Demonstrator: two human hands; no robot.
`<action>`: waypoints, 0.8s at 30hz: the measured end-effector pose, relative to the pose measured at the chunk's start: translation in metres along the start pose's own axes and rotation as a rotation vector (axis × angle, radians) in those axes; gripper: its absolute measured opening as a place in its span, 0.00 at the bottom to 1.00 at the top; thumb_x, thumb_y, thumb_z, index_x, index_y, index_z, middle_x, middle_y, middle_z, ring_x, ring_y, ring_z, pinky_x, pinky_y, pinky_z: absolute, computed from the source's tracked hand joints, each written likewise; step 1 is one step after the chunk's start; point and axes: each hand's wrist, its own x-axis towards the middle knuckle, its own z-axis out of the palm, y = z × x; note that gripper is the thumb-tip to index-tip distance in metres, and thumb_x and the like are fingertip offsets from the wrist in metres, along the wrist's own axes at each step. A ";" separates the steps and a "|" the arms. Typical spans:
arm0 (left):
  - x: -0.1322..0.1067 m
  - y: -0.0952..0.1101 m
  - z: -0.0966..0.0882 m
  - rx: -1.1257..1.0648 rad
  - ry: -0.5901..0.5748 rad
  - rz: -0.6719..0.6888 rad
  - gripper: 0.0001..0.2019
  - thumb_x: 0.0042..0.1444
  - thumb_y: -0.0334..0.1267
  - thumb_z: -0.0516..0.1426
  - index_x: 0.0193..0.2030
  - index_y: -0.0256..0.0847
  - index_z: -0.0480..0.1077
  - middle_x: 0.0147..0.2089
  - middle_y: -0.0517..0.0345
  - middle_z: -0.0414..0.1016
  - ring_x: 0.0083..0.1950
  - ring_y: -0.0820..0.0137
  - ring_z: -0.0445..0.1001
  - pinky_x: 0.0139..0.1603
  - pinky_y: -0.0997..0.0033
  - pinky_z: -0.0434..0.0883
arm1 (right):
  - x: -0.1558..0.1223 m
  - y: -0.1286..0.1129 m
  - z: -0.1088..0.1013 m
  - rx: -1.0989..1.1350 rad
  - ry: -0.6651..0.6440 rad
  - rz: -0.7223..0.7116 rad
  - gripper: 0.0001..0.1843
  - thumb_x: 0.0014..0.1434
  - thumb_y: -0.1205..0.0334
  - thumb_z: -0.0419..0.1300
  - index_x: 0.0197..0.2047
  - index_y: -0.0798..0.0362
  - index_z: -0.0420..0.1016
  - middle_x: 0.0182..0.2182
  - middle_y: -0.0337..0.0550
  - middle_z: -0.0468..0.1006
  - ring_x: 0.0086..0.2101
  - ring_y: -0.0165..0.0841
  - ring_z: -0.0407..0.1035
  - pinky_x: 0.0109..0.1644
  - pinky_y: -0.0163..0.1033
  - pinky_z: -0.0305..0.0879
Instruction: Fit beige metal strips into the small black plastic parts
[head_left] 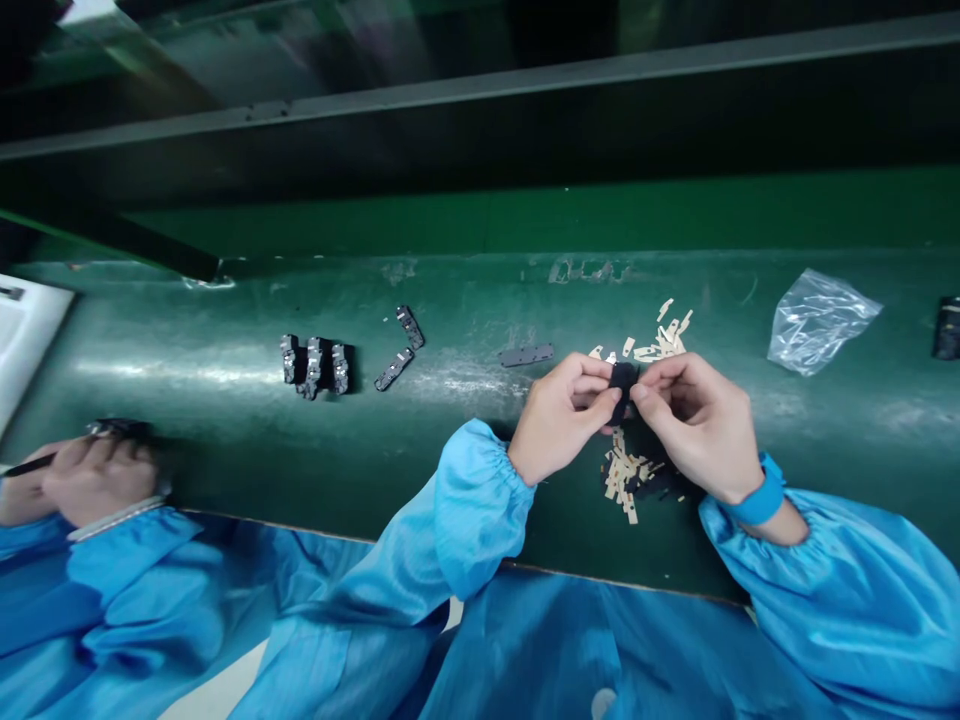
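My left hand [559, 420] and my right hand [694, 425] meet above the bench, both pinching a small black part [621, 390] between finger and thumb. Its shape is mostly hidden by my fingers. Just beyond my hands lies a scatter of small beige strips [660, 335], and a second heap of them [622, 480] with some dark pieces sits beneath my wrists. A flat grey metal plate [526, 355] rests beyond my left hand. Farther left are several black-and-silver connector parts [313, 365].
The work surface is a scuffed green bench [465, 310] with a dark rail behind it. A clear plastic bag [821, 320] lies at right, and a dark object [947, 328] sits at the far edge. At left, a co-worker's hand [97, 475] in a blue sleeve holds a black tool beside a white sheet [22, 340].
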 end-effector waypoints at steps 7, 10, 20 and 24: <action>-0.002 -0.005 0.000 0.074 -0.004 0.039 0.09 0.60 0.37 0.62 0.46 0.39 0.70 0.37 0.58 0.80 0.33 0.74 0.80 0.33 0.76 0.80 | -0.002 0.001 0.004 -0.021 0.061 0.012 0.07 0.63 0.61 0.65 0.34 0.50 0.72 0.24 0.35 0.72 0.22 0.27 0.66 0.24 0.34 0.61; -0.002 -0.007 -0.001 0.150 0.004 0.094 0.09 0.60 0.36 0.62 0.46 0.39 0.71 0.37 0.58 0.80 0.34 0.73 0.80 0.36 0.75 0.81 | -0.001 0.002 0.004 0.018 0.067 0.033 0.07 0.63 0.61 0.65 0.34 0.51 0.72 0.24 0.36 0.73 0.23 0.28 0.66 0.25 0.35 0.62; 0.000 -0.001 -0.006 -0.001 -0.120 0.052 0.11 0.60 0.38 0.64 0.45 0.38 0.70 0.37 0.56 0.81 0.36 0.71 0.82 0.33 0.76 0.79 | 0.006 -0.004 -0.005 0.216 -0.055 0.089 0.08 0.62 0.60 0.68 0.34 0.51 0.73 0.24 0.36 0.77 0.22 0.26 0.68 0.25 0.32 0.63; 0.003 0.003 -0.013 -0.094 -0.211 0.005 0.14 0.60 0.42 0.66 0.45 0.37 0.69 0.37 0.53 0.82 0.37 0.68 0.84 0.33 0.75 0.79 | 0.011 -0.004 -0.010 0.375 -0.165 0.181 0.12 0.60 0.57 0.71 0.35 0.52 0.72 0.26 0.38 0.79 0.20 0.24 0.67 0.23 0.31 0.62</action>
